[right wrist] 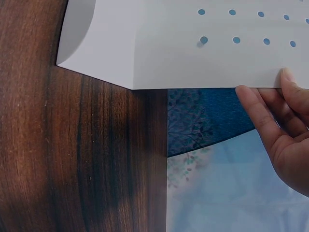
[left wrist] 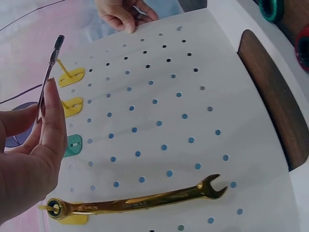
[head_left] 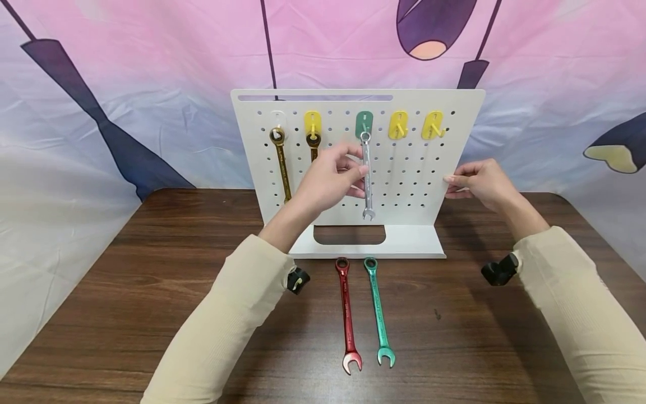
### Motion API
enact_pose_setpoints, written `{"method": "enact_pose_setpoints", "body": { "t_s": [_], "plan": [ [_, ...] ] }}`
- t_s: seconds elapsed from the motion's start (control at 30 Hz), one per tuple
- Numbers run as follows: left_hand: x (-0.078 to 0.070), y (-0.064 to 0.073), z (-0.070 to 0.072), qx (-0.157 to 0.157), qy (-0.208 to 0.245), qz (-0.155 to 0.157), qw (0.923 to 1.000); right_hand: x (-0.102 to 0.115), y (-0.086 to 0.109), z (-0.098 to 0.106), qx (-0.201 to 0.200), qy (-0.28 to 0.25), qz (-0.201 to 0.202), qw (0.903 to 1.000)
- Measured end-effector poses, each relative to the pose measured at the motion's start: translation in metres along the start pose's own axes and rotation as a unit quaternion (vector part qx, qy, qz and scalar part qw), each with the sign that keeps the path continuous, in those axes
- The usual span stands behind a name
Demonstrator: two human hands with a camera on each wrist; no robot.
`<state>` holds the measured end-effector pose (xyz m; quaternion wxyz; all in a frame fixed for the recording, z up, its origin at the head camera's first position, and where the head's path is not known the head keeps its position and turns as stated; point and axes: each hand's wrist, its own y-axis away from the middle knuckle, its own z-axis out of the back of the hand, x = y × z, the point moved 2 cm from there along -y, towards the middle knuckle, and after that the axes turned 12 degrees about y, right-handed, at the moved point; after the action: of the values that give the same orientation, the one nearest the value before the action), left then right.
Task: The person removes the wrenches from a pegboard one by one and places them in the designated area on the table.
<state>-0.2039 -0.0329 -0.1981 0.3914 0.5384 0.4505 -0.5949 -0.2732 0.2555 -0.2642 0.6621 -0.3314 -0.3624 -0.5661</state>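
Note:
My left hand point(head_left: 335, 177) pinches a silver combination wrench point(head_left: 368, 179) between thumb and fingers, upright before the white pegboard point(head_left: 404, 196). Its ring end overlaps the green hook point(head_left: 364, 120) in the head view; the left wrist view shows the wrench point(left wrist: 44, 89) standing out from the board. At the board's right edge, my right hand point(head_left: 481, 182) grips the panel, thumb in front and fingers behind it. A gold wrench point(head_left: 282, 165) hangs from the clear hook at far left. Beside it, another gold wrench point(head_left: 313, 141) hangs on a yellow hook, partly hidden by my left hand.
Two yellow hooks point(head_left: 398, 124) on the board's right carry nothing. On the brown wooden table point(head_left: 176, 269), a red wrench point(head_left: 346, 314) and a green wrench point(head_left: 378, 314) lie in front of the board's base. A patterned cloth point(head_left: 176, 67) hangs behind.

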Motion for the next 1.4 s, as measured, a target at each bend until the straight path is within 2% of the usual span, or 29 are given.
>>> {"method": "enact_pose_setpoints", "body": {
  "t_s": [0.7,0.93,1.27,1.4],
  "plan": [
    [0.047,0.017,0.019,0.018,-0.007,0.068,0.9975,0.001,0.0,-0.001,-0.006,0.004,0.004,1.0],
    [0.061,0.023,0.025,0.018,-0.023,0.091,0.9954,0.001,0.001,-0.001,-0.008,0.003,0.004,1.0],
    [0.08,0.031,0.034,0.013,-0.02,0.106,0.9941,0.002,0.001,-0.001,-0.009,0.002,0.001,1.0],
    [0.087,0.034,0.038,0.014,-0.008,0.12,0.9926,0.002,0.001,-0.001,-0.009,0.001,-0.002,1.0]
  ]
}}
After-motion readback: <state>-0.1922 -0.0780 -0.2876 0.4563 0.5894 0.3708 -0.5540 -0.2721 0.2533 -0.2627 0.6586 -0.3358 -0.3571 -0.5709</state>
